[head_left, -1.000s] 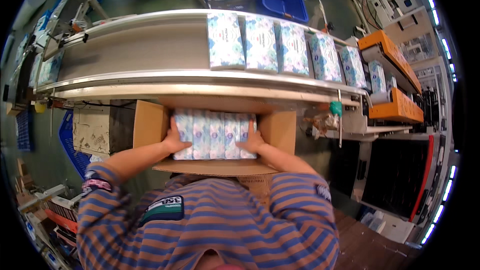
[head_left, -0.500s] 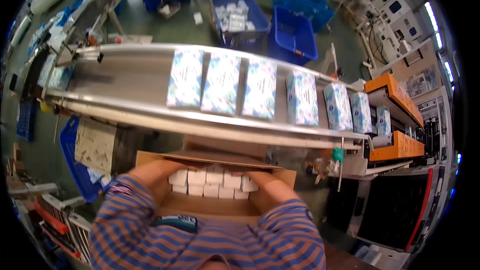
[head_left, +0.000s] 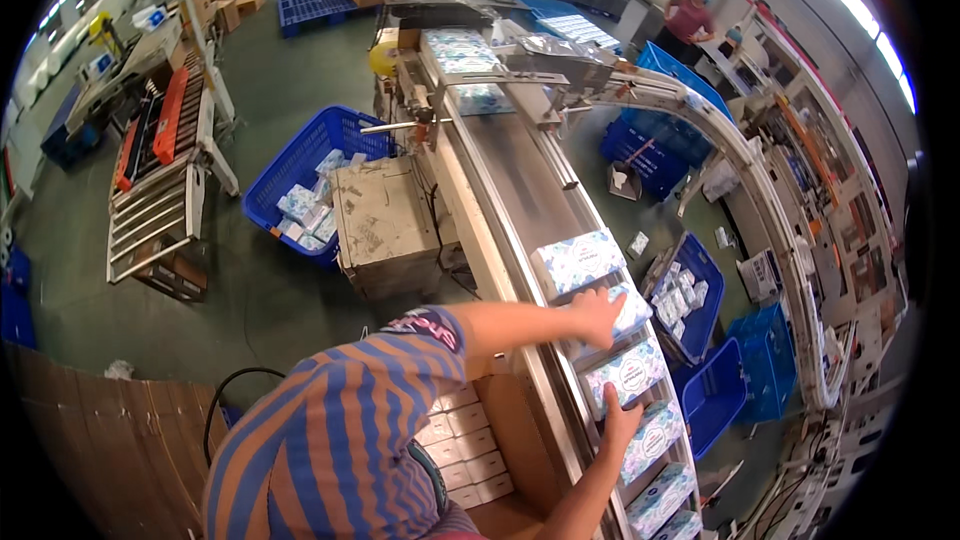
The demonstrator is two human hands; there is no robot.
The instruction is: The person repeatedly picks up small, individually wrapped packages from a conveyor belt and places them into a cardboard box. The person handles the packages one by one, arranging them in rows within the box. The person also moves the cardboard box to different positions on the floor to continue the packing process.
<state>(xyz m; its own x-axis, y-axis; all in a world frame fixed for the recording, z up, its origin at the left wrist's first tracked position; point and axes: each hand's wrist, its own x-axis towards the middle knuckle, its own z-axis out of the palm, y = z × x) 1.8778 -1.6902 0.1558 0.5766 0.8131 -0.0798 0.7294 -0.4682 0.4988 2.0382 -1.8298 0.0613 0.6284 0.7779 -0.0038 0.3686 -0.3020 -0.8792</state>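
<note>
My left hand [head_left: 597, 317] is curled over a floral tissue pack [head_left: 632, 308] on the conveyor belt, fingers bent onto its top. My right hand [head_left: 620, 424] closes on the near edge of another tissue pack [head_left: 638, 365], thumb on top and the fingers partly hidden. Both packs still lie on the belt. Beside the belt, close to my body, stands an open cardboard box [head_left: 518, 430]. Several white-ended packs [head_left: 470, 448] fill part of it in rows; my left arm and torso cover the rest.
More tissue packs [head_left: 580, 262] lie along the conveyor [head_left: 520, 175]. A blue basket [head_left: 270, 175] with loose packs stands left, beside a worn carton [head_left: 385, 225]. Blue crates [head_left: 715, 405] sit beyond the belt. A roller rack [head_left: 150, 210] is far left, and a person [head_left: 690, 20] stands in back.
My view has swung left. Both hands have come out of the cardboard box and moved up onto tissue packs on the belt.
</note>
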